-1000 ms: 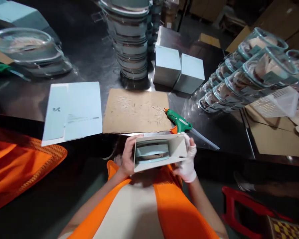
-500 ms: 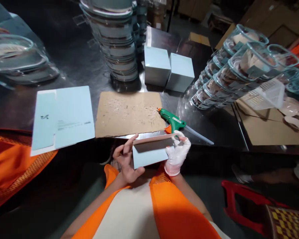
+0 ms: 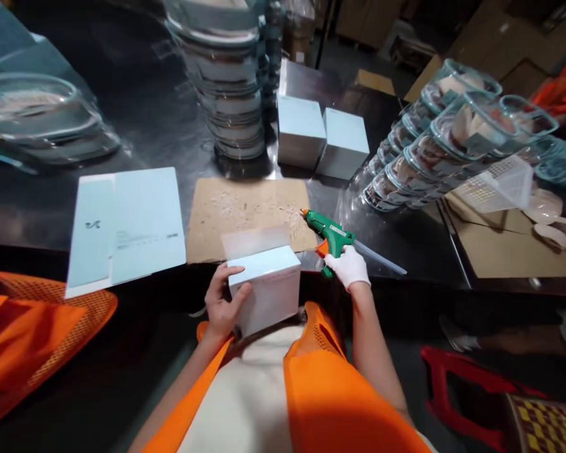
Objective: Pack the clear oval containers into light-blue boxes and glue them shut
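Note:
A white folded box (image 3: 270,296) sits tilted at the table's front edge, with a pale flap (image 3: 257,242) standing up behind it. My left hand (image 3: 222,299) is bare and grips the box's left end, thumb on the near face and fingers over the top. My right hand (image 3: 350,267), in a white glove, is closed around the handle of a green hot glue gun (image 3: 327,229) with an orange trigger. The gun lies on the table, its nozzle over a brown cardboard sheet (image 3: 245,207) spotted with glue. A clear glue stick (image 3: 381,258) trails from its back.
A flat white box blank (image 3: 144,226) lies at left, overhanging the edge. Two white boxes (image 3: 302,129) stand behind the cardboard. Tall stacks of clear tubs (image 3: 236,94) and leaning clear containers (image 3: 434,145) flank them. A white basket (image 3: 500,182) is at right, a red chair (image 3: 436,390) below.
The box has turned in my left hand, from its open side facing up to closed faces showing. My right hand has left the box and moved right onto the glue gun's handle.

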Action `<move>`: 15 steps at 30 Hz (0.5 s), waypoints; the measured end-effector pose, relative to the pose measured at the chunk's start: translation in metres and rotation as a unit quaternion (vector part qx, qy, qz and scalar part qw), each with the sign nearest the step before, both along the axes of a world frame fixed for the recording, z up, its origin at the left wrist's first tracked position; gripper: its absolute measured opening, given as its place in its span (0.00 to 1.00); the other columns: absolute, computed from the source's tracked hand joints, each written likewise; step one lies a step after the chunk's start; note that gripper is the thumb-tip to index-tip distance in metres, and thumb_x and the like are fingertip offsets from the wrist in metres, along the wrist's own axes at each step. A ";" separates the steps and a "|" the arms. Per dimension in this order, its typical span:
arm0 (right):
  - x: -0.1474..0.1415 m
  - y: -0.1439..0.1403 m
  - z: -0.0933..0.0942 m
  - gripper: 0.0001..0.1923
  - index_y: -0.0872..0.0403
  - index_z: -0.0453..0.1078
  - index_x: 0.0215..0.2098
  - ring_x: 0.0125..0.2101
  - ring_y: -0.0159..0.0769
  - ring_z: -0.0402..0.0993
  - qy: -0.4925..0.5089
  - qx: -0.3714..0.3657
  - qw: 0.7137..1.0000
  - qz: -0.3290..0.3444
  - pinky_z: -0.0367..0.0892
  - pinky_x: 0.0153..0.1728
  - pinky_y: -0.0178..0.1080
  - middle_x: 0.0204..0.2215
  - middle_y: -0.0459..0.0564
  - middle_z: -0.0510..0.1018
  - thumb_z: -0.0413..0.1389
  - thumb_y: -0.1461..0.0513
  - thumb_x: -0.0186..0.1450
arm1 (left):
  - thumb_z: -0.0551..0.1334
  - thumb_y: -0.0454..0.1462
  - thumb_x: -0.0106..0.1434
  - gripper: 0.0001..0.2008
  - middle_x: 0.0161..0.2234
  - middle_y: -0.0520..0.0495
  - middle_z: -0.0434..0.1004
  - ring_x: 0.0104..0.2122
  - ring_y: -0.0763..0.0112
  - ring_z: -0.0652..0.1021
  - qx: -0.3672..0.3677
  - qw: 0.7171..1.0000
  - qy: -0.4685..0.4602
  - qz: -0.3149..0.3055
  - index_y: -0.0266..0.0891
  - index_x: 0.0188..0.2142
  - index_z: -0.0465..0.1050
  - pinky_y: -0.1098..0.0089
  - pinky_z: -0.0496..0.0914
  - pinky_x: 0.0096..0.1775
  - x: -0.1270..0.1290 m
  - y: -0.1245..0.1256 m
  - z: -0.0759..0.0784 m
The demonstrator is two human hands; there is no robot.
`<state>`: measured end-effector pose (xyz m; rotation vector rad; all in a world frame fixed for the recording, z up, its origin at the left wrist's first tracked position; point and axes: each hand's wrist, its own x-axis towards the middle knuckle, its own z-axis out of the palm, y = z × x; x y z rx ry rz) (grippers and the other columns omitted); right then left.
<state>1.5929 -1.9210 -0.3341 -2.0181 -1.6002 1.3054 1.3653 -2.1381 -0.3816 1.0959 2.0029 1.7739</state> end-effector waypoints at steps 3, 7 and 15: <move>-0.001 -0.003 -0.005 0.12 0.51 0.70 0.27 0.29 0.43 0.79 0.145 -0.011 0.988 -0.050 0.76 0.35 0.43 0.23 0.47 0.78 0.67 0.55 0.52 | 0.70 0.54 0.67 0.20 0.41 0.47 0.79 0.40 0.64 0.79 -0.028 0.997 -0.067 -0.014 0.43 0.46 0.78 0.67 0.73 0.42 -0.004 0.005 0.001; 0.002 -0.021 -0.002 0.21 0.49 0.64 0.32 0.24 0.35 0.76 0.241 0.049 0.965 -0.096 0.76 0.30 0.39 0.25 0.44 0.80 0.66 0.48 0.52 | 0.71 0.53 0.66 0.19 0.40 0.48 0.78 0.37 0.65 0.78 -0.025 0.995 -0.095 -0.033 0.42 0.45 0.79 0.69 0.72 0.39 -0.001 0.007 0.009; 0.023 -0.078 0.016 0.17 0.52 0.75 0.27 0.18 0.33 0.69 0.307 0.082 0.947 0.049 0.68 0.20 0.36 0.19 0.46 0.75 0.70 0.49 0.59 | 0.72 0.50 0.66 0.16 0.47 0.44 0.82 0.47 0.58 0.81 -0.046 0.998 -0.027 -0.036 0.44 0.45 0.83 0.64 0.76 0.47 0.025 0.018 0.035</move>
